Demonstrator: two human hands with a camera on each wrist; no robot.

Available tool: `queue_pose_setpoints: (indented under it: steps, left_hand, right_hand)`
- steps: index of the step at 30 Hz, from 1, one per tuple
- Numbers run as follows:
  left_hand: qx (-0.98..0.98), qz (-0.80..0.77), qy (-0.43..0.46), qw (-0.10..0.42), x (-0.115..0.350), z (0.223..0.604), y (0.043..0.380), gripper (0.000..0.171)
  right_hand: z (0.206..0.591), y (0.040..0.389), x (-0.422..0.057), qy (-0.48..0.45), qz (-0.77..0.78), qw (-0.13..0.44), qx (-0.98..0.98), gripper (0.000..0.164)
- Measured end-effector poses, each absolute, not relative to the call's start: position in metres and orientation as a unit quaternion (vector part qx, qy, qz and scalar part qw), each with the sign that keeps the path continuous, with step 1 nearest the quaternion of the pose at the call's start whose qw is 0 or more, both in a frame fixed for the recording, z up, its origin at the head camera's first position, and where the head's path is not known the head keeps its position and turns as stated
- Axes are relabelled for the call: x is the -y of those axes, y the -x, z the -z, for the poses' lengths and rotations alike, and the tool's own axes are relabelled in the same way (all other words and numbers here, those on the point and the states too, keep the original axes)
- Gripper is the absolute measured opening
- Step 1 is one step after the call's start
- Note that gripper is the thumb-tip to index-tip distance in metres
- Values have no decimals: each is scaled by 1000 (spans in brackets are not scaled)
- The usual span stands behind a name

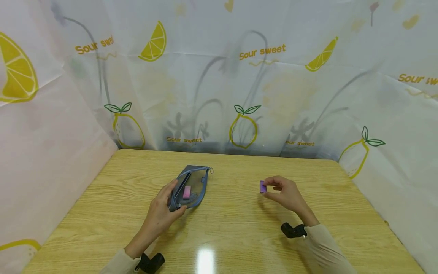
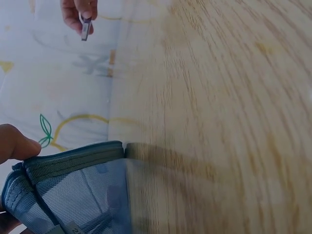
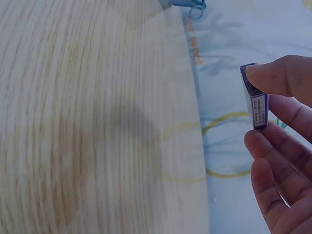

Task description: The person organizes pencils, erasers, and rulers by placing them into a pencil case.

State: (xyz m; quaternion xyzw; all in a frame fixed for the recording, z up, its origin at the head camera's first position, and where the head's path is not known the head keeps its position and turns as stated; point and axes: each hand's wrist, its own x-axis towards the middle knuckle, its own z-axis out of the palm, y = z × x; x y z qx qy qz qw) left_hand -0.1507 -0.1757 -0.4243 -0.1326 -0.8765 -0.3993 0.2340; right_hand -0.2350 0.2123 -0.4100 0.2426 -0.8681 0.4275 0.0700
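My left hand (image 1: pixel 160 213) grips the near left end of a blue-grey mesh zipper pouch (image 1: pixel 202 192), its thumb at the near corner. Through the mesh shows a small pink block (image 1: pixel 186 192). In the left wrist view the pouch (image 2: pixel 78 185) has a zipped band along its edge and a pale label low down. Over to the right, above the table, my right hand (image 1: pixel 286 195) pinches a small purple box-like block (image 1: pixel 262 187) between thumb and fingers. Seen from the right wrist, the block (image 3: pixel 258 105) has a dark side and a white printed label.
A wood-grain table (image 1: pixel 232 228) lies under both hands. White sheets (image 1: pixel 205 76) with lemon prints and "Sour sweet" lettering stand along its back and sides. Black wrist cameras (image 1: pixel 293 230) sit on both wrists. A ring pull (image 1: pixel 211 171) hangs at the pouch's far corner.
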Motion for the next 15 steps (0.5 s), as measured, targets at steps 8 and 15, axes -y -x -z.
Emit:
queue_pose_setpoints:
  steps: [8,15]
  left_hand:
    - [881,387,135,237,176,422,151,78]
    - [882,384,137,236,176,421,150,76]
  right_hand:
    - [403,232,-204,-257,-436,81,859,26]
    - [396,229,-194,-263,-437,91,855,26]
